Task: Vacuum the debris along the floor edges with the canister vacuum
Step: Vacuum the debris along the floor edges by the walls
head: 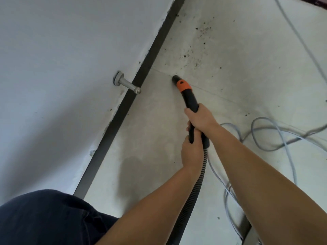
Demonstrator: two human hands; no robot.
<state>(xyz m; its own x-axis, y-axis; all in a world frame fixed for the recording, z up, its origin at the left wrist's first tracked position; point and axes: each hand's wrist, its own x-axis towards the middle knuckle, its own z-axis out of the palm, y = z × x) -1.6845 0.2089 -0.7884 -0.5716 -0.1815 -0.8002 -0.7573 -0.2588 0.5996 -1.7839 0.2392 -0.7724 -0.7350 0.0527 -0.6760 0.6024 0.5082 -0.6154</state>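
**Nozzle on the floor, dirt ahead along the skirting**

Nearest the camera, a dark trouser leg [44, 218] fills the lower left corner, and two bare forearms reach forward from the lower right. A ribbed black hose [195, 188] runs up between them from the bottom edge. The left hand [192, 152] is curled round the lower end of the black wand handle [192, 103], where the hose joins it; the right hand [200, 117] grips the handle just above, fingers wrapped round it. Both hands hold firmly, neither is loose.

Past the hands, the handle ends in an orange collar [184, 86] and a short black nozzle [175, 80], whose open mouth sits on or just above the pale tiled floor [150, 129], near a tile joint and a little out from the dark skirting strip [141, 73]. A metal door stop [126, 84] juts from the white wall [62, 68] beside it. Grey cables [265, 137] lie in loops on the floor to the right.

Beyond the nozzle, dark specks of debris [192, 50] are scattered along the skirting towards the far end. The floor nearer the person looks mostly free of grit, apart from a few specks at the right, so I judge the work partly done: the far stretch of edge is left to clean
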